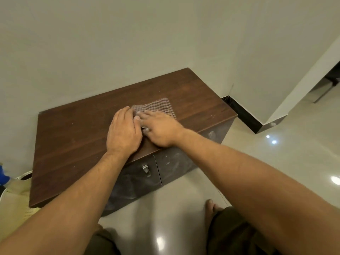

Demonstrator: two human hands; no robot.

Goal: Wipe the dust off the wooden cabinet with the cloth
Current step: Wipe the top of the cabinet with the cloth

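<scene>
A low wooden cabinet (73, 137) with a dark brown top stands against the wall. A checked brownish cloth (158, 106) lies flat on the right half of its top. My right hand (161, 129) rests palm down on the cloth's near edge with fingers spread. My left hand (124, 133) lies flat on the wood just left of it, fingertips touching the cloth's left edge. Pale dust specks dot the left part of the top. The near part of the cloth is hidden under my hands.
The cabinet's dark front (139, 179) has smudged doors and a metal handle (145, 170). Walls close the far side and right corner, with a black skirting (241, 115). Glossy tiled floor (276, 153) extends right. A blue object (3, 174) and a pale basket (16, 196) sit left.
</scene>
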